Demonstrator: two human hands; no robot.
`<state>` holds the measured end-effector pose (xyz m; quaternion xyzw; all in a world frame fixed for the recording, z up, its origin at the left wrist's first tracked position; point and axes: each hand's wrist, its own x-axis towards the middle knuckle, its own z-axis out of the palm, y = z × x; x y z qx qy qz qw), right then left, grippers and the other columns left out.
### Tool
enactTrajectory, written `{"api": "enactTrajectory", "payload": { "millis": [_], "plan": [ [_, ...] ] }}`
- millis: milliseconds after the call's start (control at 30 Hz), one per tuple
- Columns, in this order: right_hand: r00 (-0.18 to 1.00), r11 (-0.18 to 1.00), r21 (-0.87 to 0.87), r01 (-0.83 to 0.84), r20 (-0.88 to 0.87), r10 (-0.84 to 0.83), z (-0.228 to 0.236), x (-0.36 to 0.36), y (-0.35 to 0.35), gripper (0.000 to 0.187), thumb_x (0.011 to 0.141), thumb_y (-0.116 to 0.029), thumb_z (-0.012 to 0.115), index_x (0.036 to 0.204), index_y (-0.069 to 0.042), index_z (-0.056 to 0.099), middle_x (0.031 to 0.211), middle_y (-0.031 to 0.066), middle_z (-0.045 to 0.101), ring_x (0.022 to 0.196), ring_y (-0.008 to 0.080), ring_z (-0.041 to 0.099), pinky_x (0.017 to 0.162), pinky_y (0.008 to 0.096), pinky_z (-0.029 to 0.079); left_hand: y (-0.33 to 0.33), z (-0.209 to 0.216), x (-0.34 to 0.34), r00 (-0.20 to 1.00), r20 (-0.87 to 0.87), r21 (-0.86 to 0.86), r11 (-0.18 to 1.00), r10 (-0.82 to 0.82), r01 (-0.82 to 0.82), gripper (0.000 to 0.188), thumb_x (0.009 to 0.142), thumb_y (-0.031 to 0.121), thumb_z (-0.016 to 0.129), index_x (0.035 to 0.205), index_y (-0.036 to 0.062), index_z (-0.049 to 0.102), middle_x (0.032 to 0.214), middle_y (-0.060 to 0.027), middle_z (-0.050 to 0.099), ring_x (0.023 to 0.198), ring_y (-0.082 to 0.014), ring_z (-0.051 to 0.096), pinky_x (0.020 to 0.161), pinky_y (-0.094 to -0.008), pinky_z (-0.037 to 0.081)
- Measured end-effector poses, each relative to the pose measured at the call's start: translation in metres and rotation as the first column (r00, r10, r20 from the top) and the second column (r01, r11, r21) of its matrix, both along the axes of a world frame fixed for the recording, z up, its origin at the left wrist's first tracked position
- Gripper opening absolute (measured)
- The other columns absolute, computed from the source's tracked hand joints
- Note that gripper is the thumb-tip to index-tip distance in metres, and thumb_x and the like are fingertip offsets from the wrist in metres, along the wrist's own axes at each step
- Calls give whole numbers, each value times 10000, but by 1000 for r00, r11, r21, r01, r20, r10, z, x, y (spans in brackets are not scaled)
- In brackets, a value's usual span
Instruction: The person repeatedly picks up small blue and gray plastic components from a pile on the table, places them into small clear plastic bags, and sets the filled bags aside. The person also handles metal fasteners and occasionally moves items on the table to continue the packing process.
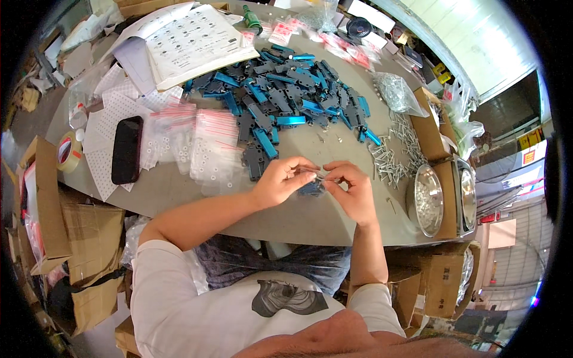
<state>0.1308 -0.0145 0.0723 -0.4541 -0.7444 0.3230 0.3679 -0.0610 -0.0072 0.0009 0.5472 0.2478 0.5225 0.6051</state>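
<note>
Near the table's front edge, my left hand (pixel 285 181) and my right hand (pixel 352 190) meet with fingertips pinched on the top edge of a small clear plastic bag (pixel 311 188). Something dark and bluish shows in the bag; its exact shape is too small to tell. Just beyond my hands spreads a heap of dark grey and shiny blue flat parts (pixel 277 89). Left of my left hand lie several small clear zip bags with red strips (pixel 209 149), with tiny white rings in them. Loose screws (pixel 394 152) lie to the right of my right hand.
At the right edge stand a metal bowl of small pieces (pixel 427 200) and a cardboard box (pixel 433 122). On the left are a black phone (pixel 127 149), dotted sheets (pixel 101 134) and a tape roll (pixel 68 151). An open binder (pixel 191 45), green bottle (pixel 252 19) and small fan (pixel 359 27) sit farther back.
</note>
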Motion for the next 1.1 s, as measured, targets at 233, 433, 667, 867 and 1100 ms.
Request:
{"api": "enactTrajectory", "payload": {
  "millis": [233, 433, 667, 867, 1100],
  "plan": [
    [994, 999, 19, -31, 101, 29, -1, 1, 1, 130, 709, -8, 727, 812, 2, 649, 829, 96, 670, 716, 164, 614, 629, 275, 467, -1, 0, -1, 988, -102, 107, 989, 117, -106, 206, 923, 123, 605, 1003, -63, 642, 851, -107, 685, 758, -83, 611, 653, -253, 495],
    [988, 999, -10, -33, 153, 34, 12, -7, 0, 148, 720, -18, 701, 849, 1, 632, 800, 109, 633, 695, 228, 617, 625, 318, 483, -2, 2, -2, 945, -176, 382, 904, 274, -191, 131, 887, 120, 625, 910, -8, 644, 815, -129, 640, 682, -220, 615, 603, -308, 474],
    [934, 965, 156, -213, 323, 154, 16, -17, 3, 134, 714, -11, 675, 815, -2, 587, 801, 128, 582, 711, 289, 603, 620, 377, 480, -7, 11, -6, 922, -262, 404, 900, 286, -164, 102, 872, 106, 631, 861, 5, 626, 786, -129, 611, 653, -263, 588, 585, -324, 453],
    [955, 984, 134, -117, 286, 74, 10, 12, -7, 132, 715, -11, 674, 784, -2, 562, 767, 121, 554, 674, 280, 573, 596, 357, 456, -6, 11, -7, 942, -218, 313, 933, 254, -179, 98, 885, 81, 627, 864, -14, 615, 781, -100, 613, 675, -173, 570, 599, -291, 442],
    [975, 990, 74, 123, 177, -134, -2, 56, -43, 131, 748, -10, 680, 763, -2, 550, 743, 104, 546, 675, 232, 549, 601, 317, 437, -4, 8, 0, 924, -265, 293, 936, 275, -194, 98, 893, 69, 622, 856, -20, 604, 781, -68, 606, 720, -123, 569, 639, -265, 451]
  ]
}}
